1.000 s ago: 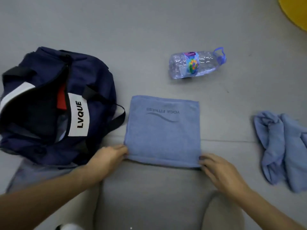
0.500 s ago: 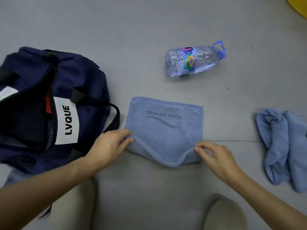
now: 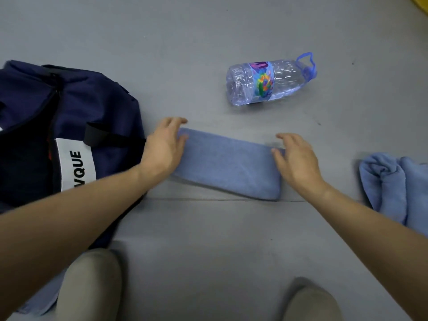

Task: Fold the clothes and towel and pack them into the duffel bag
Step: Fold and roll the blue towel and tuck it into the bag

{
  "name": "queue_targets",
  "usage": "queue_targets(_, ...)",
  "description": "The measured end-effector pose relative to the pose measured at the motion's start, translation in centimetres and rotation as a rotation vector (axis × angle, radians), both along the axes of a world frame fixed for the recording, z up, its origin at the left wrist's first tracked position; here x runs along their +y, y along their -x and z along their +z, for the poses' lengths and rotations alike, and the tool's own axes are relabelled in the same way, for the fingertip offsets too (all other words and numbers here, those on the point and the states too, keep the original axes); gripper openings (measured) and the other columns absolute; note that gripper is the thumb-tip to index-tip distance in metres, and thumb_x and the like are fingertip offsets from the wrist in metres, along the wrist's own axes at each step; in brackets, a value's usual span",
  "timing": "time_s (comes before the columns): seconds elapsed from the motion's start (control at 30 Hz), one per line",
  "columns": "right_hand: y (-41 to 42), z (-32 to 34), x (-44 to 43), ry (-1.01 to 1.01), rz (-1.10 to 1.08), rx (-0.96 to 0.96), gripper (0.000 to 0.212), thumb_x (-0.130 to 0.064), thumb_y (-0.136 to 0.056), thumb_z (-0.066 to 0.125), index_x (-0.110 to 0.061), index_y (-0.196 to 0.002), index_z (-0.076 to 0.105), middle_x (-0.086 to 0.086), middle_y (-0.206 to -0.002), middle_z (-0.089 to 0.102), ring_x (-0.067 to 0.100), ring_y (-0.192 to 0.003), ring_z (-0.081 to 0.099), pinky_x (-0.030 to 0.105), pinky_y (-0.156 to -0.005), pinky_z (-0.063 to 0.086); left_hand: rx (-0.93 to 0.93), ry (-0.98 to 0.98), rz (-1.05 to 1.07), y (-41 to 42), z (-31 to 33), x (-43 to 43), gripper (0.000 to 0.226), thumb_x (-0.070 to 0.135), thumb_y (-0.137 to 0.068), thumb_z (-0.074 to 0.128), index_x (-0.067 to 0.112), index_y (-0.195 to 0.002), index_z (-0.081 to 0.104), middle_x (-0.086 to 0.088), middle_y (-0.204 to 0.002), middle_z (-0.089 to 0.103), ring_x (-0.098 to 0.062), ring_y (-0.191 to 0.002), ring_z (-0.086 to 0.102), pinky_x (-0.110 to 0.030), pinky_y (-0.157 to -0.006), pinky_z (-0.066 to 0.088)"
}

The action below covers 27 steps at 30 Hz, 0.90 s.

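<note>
Both hands, left hand (image 3: 165, 147) and right hand (image 3: 295, 159), rest flat and unclenched on the ends of the folded towel (image 3: 225, 163) lying beside the duffel bag (image 3: 76, 107), probably pressing the fold before lifting it across.

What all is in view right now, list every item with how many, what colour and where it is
duffel bag: one, navy with a white lettered label, far left, open
folded towel: one, blue, centre, lying between the hands
water bottle: one, clear with a colourful label and blue carry loop, on its side beyond the towel
crumpled garment: one, light blue, right edge
yellow object: one, top right corner, mostly cut off
floor: grey, under everything
left hand: flat on the towel's left end
right hand: open, at the towel's right end
knees: two, beige trousers, bottom edge
</note>
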State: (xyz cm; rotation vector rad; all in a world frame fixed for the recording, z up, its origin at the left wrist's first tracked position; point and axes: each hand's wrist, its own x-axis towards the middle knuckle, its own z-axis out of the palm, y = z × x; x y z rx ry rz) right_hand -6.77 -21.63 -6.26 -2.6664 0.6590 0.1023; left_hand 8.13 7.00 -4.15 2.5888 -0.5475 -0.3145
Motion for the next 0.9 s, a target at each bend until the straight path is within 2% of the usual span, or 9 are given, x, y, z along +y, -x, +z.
queue_targets(0.1, 0.8, -1.0, 1.5, 0.108, 0.390, 0.047, 0.052, -0.039, -0.097, 0.048, -0.016, -0.144, 0.052, 0.017, -0.153, 0.043, 0.038, -0.138, 0.042, 0.048, -0.111, 0.038, -0.105, -0.125, -0.229, 5.7, -1.4, 0.2, 0.038, 0.020, -0.097, 0.050, 0.020, -0.135, 0.053, -0.006, -0.144, 0.046, -0.039, -0.100, 0.062, -0.049, -0.078, 0.055)
queue_targets(0.17, 1.4, -1.4, 2.3, 0.129, 0.499, 0.209, 0.059, -0.047, -0.099, 0.044, -0.023, -0.153, 0.039, 0.012, -0.163, 0.027, 0.034, -0.148, 0.029, 0.046, -0.119, 0.029, -0.106, -0.233, -0.319, 9.0, -2.9, 0.3, 0.046, 0.034, -0.100, 0.040, 0.022, -0.143, 0.050, -0.010, -0.152, 0.043, -0.041, -0.122, 0.055, -0.051, -0.093, 0.051)
queue_targets(0.23, 2.1, -1.4, 2.7, 0.156, 0.493, 0.262, 0.064, -0.055, -0.098, 0.035, -0.026, -0.156, 0.032, 0.009, -0.165, 0.022, 0.032, -0.149, 0.027, 0.045, -0.117, 0.028, 0.032, -0.328, -0.316, 10.5, -3.9, 0.1, 0.067, 0.053, -0.097, 0.014, 0.027, -0.156, 0.031, -0.009, -0.165, 0.021, -0.036, -0.150, 0.022, -0.052, -0.120, 0.025)
queue_targets(0.3, 3.0, -0.8, 3.5, 0.179, 0.451, 0.280, 0.072, -0.061, -0.092, 0.023, -0.026, -0.154, 0.037, 0.010, -0.163, 0.029, 0.033, -0.143, 0.036, 0.046, -0.110, 0.037, 0.092, -0.383, -0.328, 10.4, -4.8, 0.2, 0.079, 0.062, -0.088, -0.006, 0.032, -0.160, 0.006, -0.003, -0.168, -0.004, -0.030, -0.155, -0.007, -0.047, -0.123, -0.005)
queue_targets(0.37, 4.2, 0.1, 4.7, 0.151, 0.408, 0.303, 0.069, -0.061, -0.094, 0.032, -0.025, -0.153, 0.039, 0.009, -0.161, 0.031, 0.034, -0.136, 0.041, 0.045, -0.105, 0.042, 0.019, -0.386, -0.387, 8.9, -5.3, 0.7, 0.075, 0.061, -0.090, -0.006, 0.034, -0.159, -0.001, -0.006, -0.168, -0.009, -0.030, -0.154, -0.013, -0.046, -0.121, -0.013)
queue_targets(0.57, 9.4, 1.1, 11.0, 0.026, 0.408, 0.329, 0.063, -0.045, -0.093, 0.060, -0.017, -0.148, 0.045, 0.014, -0.158, 0.035, 0.037, -0.123, 0.053, 0.042, -0.098, 0.051, -0.181, -0.570, -0.484, 4.5, -4.1, 0.3, 0.069, 0.021, -0.103, 0.028, 0.029, -0.158, -0.011, -0.017, -0.164, -0.020, -0.038, -0.152, -0.018, -0.053, -0.122, -0.010)
queue_targets(0.67, 10.1, 0.4, 12.3, 0.119, 0.527, 0.182, 0.065, -0.044, -0.080, 0.074, -0.016, -0.137, 0.059, 0.013, -0.149, 0.049, 0.033, -0.107, 0.063, 0.040, -0.082, 0.057, -0.241, -0.332, -0.562, 5.8, -3.2, 0.2, 0.077, 0.006, -0.092, 0.051, 0.019, -0.160, 0.018, -0.022, -0.166, 0.006, -0.040, -0.153, 0.005, -0.051, -0.124, 0.007)
queue_targets(0.77, 10.0, -0.8, 11.9, 0.145, 0.677, 0.148, 0.073, -0.047, -0.075, 0.078, -0.020, -0.140, 0.058, 0.009, -0.150, 0.050, 0.031, -0.127, 0.056, 0.042, -0.092, 0.055, -0.322, -0.117, -0.726, 9.8, -4.4, 2.0, 0.059, 0.009, -0.092, 0.052, 0.011, -0.151, 0.041, -0.022, -0.156, 0.036, -0.039, -0.146, 0.033, -0.050, -0.120, 0.027)
queue_targets(0.9, 10.2, -2.3, 10.8, 0.183, 0.761, 0.164, 0.064, -0.051, -0.084, 0.065, -0.026, -0.142, 0.054, 0.004, -0.152, 0.048, 0.029, -0.137, 0.047, 0.044, -0.102, 0.047, -0.191, -0.116, -0.845, 14.0, -6.3, 5.1, 0.067, 0.014, -0.093, 0.063, 0.013, -0.154, 0.034, -0.016, -0.159, 0.034, -0.033, -0.147, 0.032, -0.046, -0.120, 0.030)
